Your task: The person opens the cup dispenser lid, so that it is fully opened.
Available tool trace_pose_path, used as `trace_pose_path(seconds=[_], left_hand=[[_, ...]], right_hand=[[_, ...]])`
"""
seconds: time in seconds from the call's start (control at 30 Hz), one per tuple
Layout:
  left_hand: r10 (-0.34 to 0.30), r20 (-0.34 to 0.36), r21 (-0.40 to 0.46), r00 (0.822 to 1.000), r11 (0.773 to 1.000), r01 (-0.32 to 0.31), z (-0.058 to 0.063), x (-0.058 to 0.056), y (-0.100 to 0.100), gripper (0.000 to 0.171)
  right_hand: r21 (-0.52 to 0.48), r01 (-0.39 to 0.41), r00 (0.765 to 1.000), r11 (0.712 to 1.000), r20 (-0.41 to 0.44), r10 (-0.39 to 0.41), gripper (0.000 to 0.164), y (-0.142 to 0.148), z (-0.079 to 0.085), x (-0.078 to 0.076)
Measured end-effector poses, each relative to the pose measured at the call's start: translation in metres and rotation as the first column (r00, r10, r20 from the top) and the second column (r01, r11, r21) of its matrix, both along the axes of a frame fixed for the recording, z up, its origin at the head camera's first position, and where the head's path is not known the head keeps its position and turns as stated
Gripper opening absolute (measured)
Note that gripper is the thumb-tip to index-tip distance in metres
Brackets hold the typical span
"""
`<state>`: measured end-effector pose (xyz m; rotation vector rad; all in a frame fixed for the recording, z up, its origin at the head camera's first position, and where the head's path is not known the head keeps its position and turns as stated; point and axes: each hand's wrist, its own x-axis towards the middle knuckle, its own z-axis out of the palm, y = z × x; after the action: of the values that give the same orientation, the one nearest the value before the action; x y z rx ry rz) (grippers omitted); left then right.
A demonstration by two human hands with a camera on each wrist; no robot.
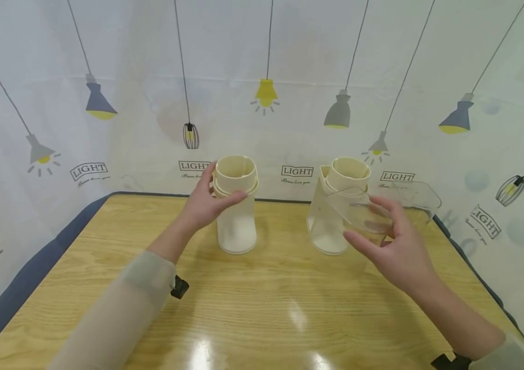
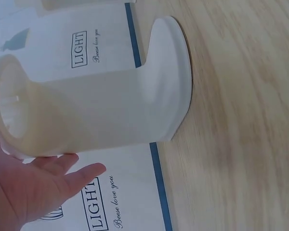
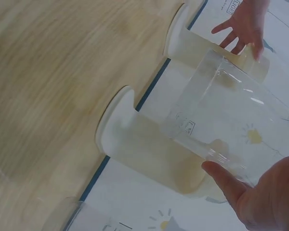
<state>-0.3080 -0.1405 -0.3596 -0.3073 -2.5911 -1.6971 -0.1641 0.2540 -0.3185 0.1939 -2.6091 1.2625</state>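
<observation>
Two cream plastic housings stand upright at the back of the table, each with a round open collar on top and a flared foot. My left hand (image 1: pixel 203 203) is at the top of the left housing (image 1: pixel 236 228). Its thumb crosses the front of the collar; in the left wrist view (image 2: pixel 43 185) several fingers are spread out straight beside the housing (image 2: pixel 98 113). With my right hand (image 1: pixel 396 246) I grip a clear plastic container (image 1: pixel 359 208) by its sides, raised and tilted before the right housing (image 1: pixel 328 223). The right wrist view shows the container (image 3: pixel 236 110) overlapping that housing.
Another clear plastic piece (image 1: pixel 421 198) stands at the back right, partly behind my right hand. Behind the wooden table (image 1: pixel 262 303) hangs a pale curtain (image 1: pixel 224 61) printed with lamps. Dark blue trim (image 1: pixel 76 221) runs along the table's edges.
</observation>
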Motion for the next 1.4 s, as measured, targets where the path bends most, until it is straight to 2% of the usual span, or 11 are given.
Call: trace_pose_path(seconds=[0.23, 0.53, 0.67, 0.93, 1.17, 1.4], left_hand=[[-0.076, 0.02, 0.026, 0.997, 0.997, 0.075, 0.002, -0.008, -0.006, 0.113], [-0.102, 0.022, 0.017, 0.995, 0.995, 0.102, 0.003, -0.015, -0.011, 0.112], [-0.108, 0.025, 0.022, 0.994, 0.994, 0.108, 0.003, -0.017, -0.012, 0.111], [-0.107, 0.017, 0.029, 0.994, 0.994, 0.106, 0.001, -0.02, -0.012, 0.11], [-0.103, 0.024, 0.03, 0.994, 0.994, 0.102, 0.001, -0.02, -0.013, 0.108], [-0.117, 0.018, 0.041, 0.993, 0.992, 0.116, 0.0, -0.019, -0.013, 0.105]], right_hand=[[0.036, 0.029, 0.999, 0.999, 0.031, -0.031, 0.088, 0.019, -0.016, 0.004], [0.095, 0.106, 0.991, 0.99, 0.076, -0.113, 0.095, 0.057, -0.035, 0.004], [0.106, 0.155, 0.981, 0.982, 0.102, -0.166, 0.102, 0.081, -0.045, 0.0], [0.19, 0.259, 0.948, 0.947, 0.137, -0.287, 0.112, 0.134, -0.059, -0.008], [0.147, 0.289, 0.943, 0.946, 0.125, -0.308, 0.114, 0.164, -0.068, -0.019], [0.133, 0.282, 0.943, 0.95, 0.145, -0.3, 0.112, 0.172, -0.068, -0.02]])
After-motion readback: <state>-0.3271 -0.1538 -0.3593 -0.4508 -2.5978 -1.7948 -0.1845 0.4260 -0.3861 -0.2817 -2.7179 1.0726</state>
